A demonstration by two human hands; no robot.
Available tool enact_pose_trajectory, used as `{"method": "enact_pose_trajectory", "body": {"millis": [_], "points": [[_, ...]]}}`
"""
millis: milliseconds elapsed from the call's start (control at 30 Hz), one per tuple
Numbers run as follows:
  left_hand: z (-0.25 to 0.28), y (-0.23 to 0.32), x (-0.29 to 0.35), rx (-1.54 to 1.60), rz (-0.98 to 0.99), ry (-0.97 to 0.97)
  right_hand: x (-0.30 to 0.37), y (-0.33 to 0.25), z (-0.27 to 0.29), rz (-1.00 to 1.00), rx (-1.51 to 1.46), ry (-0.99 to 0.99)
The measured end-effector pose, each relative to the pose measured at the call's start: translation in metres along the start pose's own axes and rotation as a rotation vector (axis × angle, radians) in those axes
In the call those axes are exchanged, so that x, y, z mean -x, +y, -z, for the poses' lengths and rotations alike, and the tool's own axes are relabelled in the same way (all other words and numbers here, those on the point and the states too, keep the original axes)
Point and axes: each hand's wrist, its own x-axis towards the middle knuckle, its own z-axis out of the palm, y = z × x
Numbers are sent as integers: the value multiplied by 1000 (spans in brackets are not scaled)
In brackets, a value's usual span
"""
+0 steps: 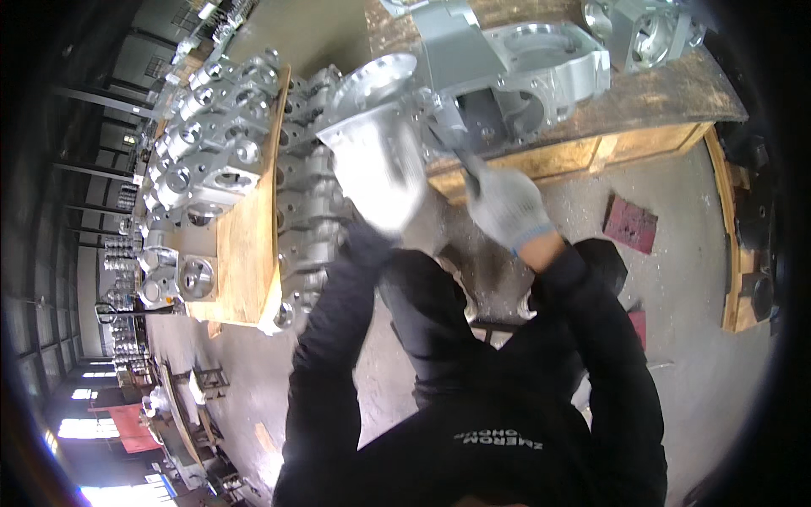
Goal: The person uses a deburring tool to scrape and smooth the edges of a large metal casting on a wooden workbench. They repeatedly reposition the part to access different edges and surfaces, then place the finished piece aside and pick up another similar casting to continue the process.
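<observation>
My right hand (511, 211), in a pale knit glove, is closed round the dark handle of a slim hand tool (467, 160). The tool slants up and left to the rim of a silver cast-metal housing (583, 72) on the wooden bench; blur hides its exact kind. My left hand (384, 182), in a white glove, is washed out by glare and its fingers cannot be made out. It is against or just in front of a flanged metal casting (372, 84) beside the housing. Whether it grips that part is not clear.
The bench (676, 97) has a wooden edge. Another metal casting (650, 42) stands at its far right. To the left, stacked castings (203, 144) surround a wooden board (245, 253). A dark red mat piece (630, 225) lies on the floor at right, near a wooden frame (726, 245).
</observation>
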Motion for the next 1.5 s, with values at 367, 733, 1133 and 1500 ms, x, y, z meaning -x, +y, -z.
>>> {"method": "enact_pose_trajectory", "body": {"millis": [367,733,1133,1500], "points": [[-62,-78,-16,-177,89,-240,-38,32,17,98,-259,-112],[-67,-91,-13,-259,214,-294,-39,57,19,-60,-523,-526],[-74,-113,-7,-224,11,6,-23,26,-25,-243,-1650,-313],[-68,-102,-10,-270,-23,-65,-26,4,-28,-524,-1712,-437]]}}
